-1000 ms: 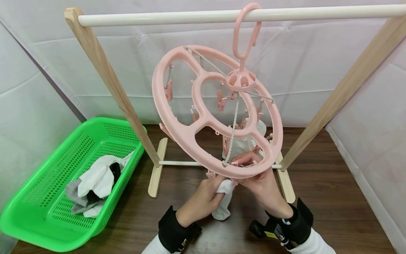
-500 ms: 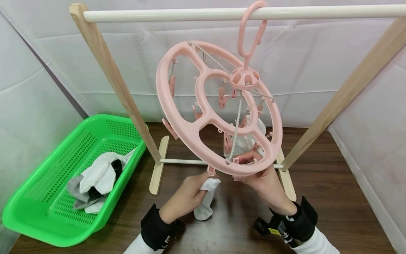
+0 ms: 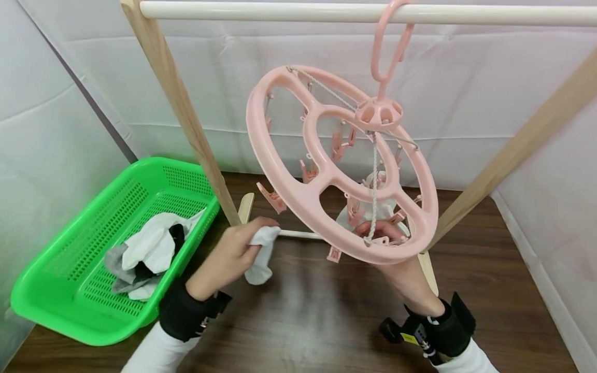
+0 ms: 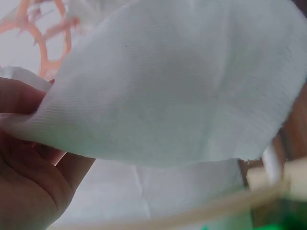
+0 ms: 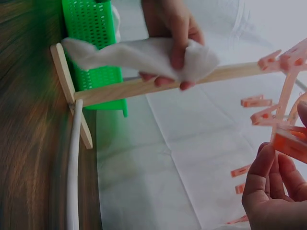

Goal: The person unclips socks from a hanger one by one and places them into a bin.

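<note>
My left hand [image 3: 228, 255] pinches a white sock [image 3: 260, 261] by its upper end, between the green basket and the pink hanger. The sock hangs down from the fingers; in the left wrist view its ribbed cloth [image 4: 168, 91] fills most of the picture. My right hand [image 3: 404, 282] is under the near right rim of a round pink clip hanger [image 3: 310, 199], its fingers partly hidden by the ring. In the right wrist view that hand pinches a pink clothespin [image 5: 290, 144]. Behind it, another white cloth item [image 3: 387, 210] hangs under the hanger.
The hanger hooks onto a white bar [image 3: 261, 11] between slanting wooden legs [image 3: 179, 103]. A green basket [image 3: 34, 282] at left holds white, grey and black garments [image 3: 149, 243]. A lower white rod [image 3: 298, 234] crosses behind the hands. Several clothespins dangle from the ring.
My left hand has moved left with the white sock, away from the hanger's near rim toward the basket. My right hand stays at the rim. The view has shifted slightly.
</note>
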{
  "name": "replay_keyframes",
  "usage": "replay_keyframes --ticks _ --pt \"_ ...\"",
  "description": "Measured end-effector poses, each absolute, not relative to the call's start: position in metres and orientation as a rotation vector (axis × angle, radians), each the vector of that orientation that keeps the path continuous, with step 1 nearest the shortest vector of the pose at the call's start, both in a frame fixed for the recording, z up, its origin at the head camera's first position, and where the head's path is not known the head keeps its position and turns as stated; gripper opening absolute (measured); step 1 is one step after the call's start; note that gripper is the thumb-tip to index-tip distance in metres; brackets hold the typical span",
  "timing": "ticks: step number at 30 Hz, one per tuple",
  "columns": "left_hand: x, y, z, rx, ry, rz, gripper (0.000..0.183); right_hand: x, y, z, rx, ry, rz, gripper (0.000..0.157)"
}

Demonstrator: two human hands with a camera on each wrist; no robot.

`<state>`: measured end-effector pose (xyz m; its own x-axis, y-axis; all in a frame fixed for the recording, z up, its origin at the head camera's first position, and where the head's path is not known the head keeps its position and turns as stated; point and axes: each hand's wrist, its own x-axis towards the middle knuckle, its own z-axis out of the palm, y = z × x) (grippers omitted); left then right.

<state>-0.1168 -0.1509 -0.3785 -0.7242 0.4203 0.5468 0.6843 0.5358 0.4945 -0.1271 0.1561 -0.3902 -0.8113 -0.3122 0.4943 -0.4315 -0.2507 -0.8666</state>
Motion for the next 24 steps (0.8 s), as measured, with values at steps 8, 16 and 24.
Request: replay_keyframes --ticks 8,16,24 --pt "-0.113 -0.187 -0.353 -0.889 -2.487 -0.844 0.035 -0.119 0.164 -0.395 0.741 -2.011 2.261 0.038" --pt "-0.108 -0.224 -0.323 -0.839 -2.466 -0.662 0.042 -0.119 0.169 -0.399 0.718 -2.1 2.238 0.034" --pt "-0.1 -0.27 -0.3 -0.723 -2.555 -0.471 0.041 -0.12 0.178 -0.404 0.908 -2.04 2.3 0.023"
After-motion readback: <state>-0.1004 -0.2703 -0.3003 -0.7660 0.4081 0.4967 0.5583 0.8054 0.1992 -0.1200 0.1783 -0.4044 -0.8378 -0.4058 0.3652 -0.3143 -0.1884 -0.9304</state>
